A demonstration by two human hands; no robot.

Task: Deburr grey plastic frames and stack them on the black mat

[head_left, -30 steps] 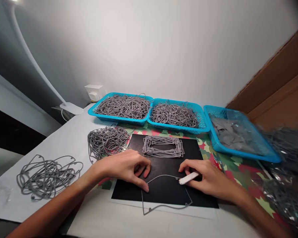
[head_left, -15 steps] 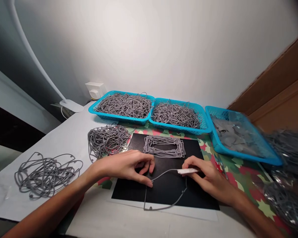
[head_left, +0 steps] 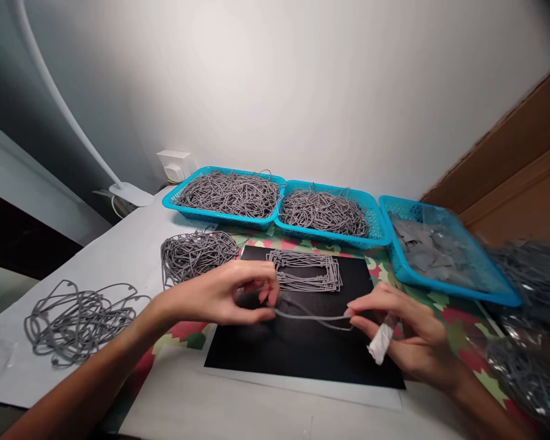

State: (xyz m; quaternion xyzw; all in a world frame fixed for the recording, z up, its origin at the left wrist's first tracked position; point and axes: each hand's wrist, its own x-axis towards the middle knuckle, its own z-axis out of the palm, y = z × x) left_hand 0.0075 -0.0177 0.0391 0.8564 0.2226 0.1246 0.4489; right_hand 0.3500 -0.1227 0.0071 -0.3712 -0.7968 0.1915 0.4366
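Note:
A thin grey loop is stretched between my two hands above a black sheet. My left hand pinches its left end between thumb and fingers. At the right end, the thumb and forefinger of my right hand are closed on the loop. A small white wrapped piece is tucked in the right palm and sticks out below the fingers. Behind the hands, a neat rectangular stack of grey loops lies on the black sheet. Part of the held loop is blurred.
Two blue baskets of grey loops stand by the wall. A third blue basket holds flat grey pieces. Tangled loops lie at the left, bagged ones at the right. A white lamp stands at the back left.
The loop has been raised and turned, and now runs nearly level between the hands. My right hand has moved right and grips the loop, with the white piece shifted down into its palm.

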